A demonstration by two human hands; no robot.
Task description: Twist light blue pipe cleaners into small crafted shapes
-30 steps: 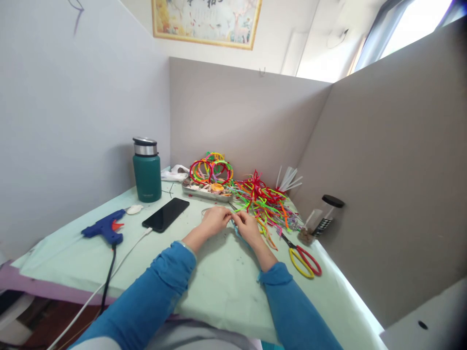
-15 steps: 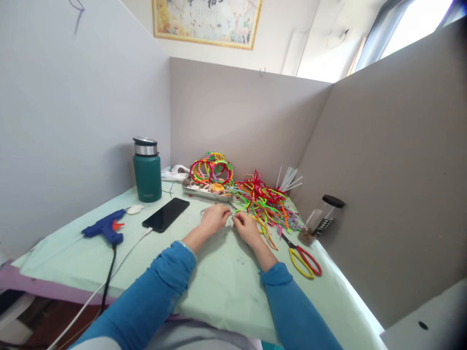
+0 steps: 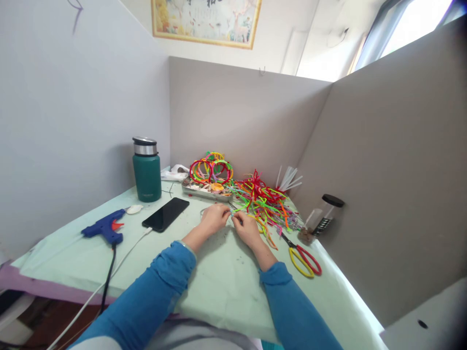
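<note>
My left hand (image 3: 216, 218) and my right hand (image 3: 246, 227) meet over the middle of the table, fingertips pinched and nearly touching. Between them shows a short bit of a thin bluish strand, which looks like a pipe cleaner (image 3: 231, 214); my fingers cover most of it. Just beyond my right hand spreads a tangled pile of coloured pipe cleaners (image 3: 260, 194), with yellow and orange ends reaching beside that hand. Behind my left hand, a metal tray (image 3: 207, 195) carries small scraps, and several bright pipe-cleaner rings (image 3: 200, 171) rest at its back.
Scissors (image 3: 305, 262) with red and yellow handles lie at the right. A clear jar (image 3: 324, 216) leans by the right partition. At the left are a black phone (image 3: 166, 215) on a white cable, a blue glue gun (image 3: 105, 227) and a green bottle (image 3: 146, 177).
Almost nothing differs. Both hands keep the same pinch in the same place, with at most a slight shift of the fingers. The view has moved very slightly.
</note>
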